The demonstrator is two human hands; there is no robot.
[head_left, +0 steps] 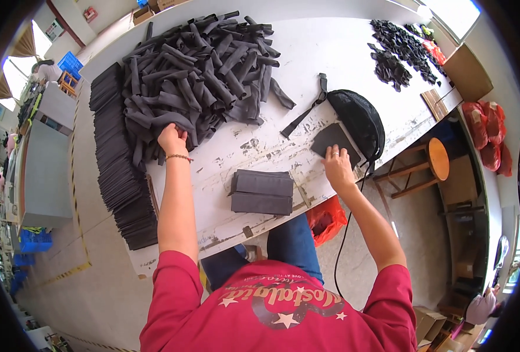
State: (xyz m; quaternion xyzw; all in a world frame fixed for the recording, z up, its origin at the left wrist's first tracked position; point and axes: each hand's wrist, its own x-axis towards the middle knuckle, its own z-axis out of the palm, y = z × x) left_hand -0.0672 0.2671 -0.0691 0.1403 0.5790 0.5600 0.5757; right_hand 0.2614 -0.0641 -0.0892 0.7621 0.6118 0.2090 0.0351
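Note:
A big heap of rolled, dark grey fabric pieces (pixel 198 64) covers the far left of the white table. At the heap's near edge my left hand (pixel 173 142) is closed on one dark fabric piece (pixel 160 120); its fingertips are partly hidden. To the right, my right hand (pixel 338 166) lies with outstretched fingers on a flat dark rectangle (pixel 332 139), which rests on something pale. Against this rectangle's far right side lies a black mesh-covered dome-shaped thing (pixel 358 117) with a strap and buckle. Between my arms sits a neat stack of folded dark fabric strips (pixel 261 193).
A long row of tightly packed dark pieces (pixel 116 158) lines the table's left edge. Small black pieces (pixel 403 50) lie at the far right. A wooden stool (pixel 437 159) stands beyond the right edge, a red bag (pixel 327 220) hangs below, and a black cord (pixel 345 234) runs down.

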